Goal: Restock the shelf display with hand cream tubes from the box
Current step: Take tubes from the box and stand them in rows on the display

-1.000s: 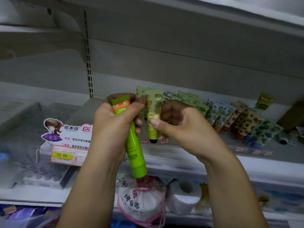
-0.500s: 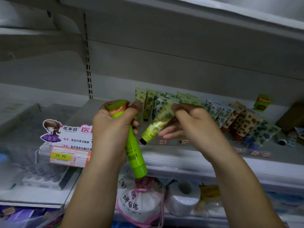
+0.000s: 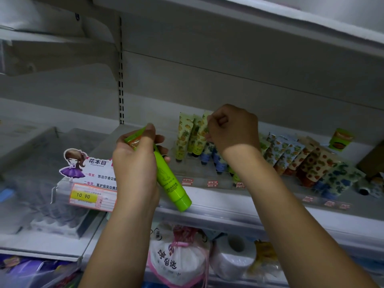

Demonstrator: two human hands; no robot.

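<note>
Left hand point(image 3: 135, 163) grips green tube point(image 3: 170, 183); right hand point(image 3: 232, 129) pinches pineapple tube point(image 3: 200, 140).

Hand cream tubes point(image 3: 286, 150) on a white shelf point(image 3: 228, 202)

A bright green tube point(image 3: 168, 179), held by its crimped end in the left hand point(image 3: 135, 163), tilts cap-down. Pineapple-print tubes point(image 3: 184, 136) stand cap-down at the back, the right hand point(image 3: 232, 129) pinching one; other fruit-print tubes point(image 3: 313, 163) lean in rows to their right.

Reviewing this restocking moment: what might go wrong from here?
1. The right hand appears to pinch the yellow pineapple-print tube into a tightly leaning row. A nudge may topple the neighbouring blue-capped tubes.
2. The left hand grips the bright green plastic tube near its crimped end, cap hanging past the white shelf edge. It might slip and fall.
</note>
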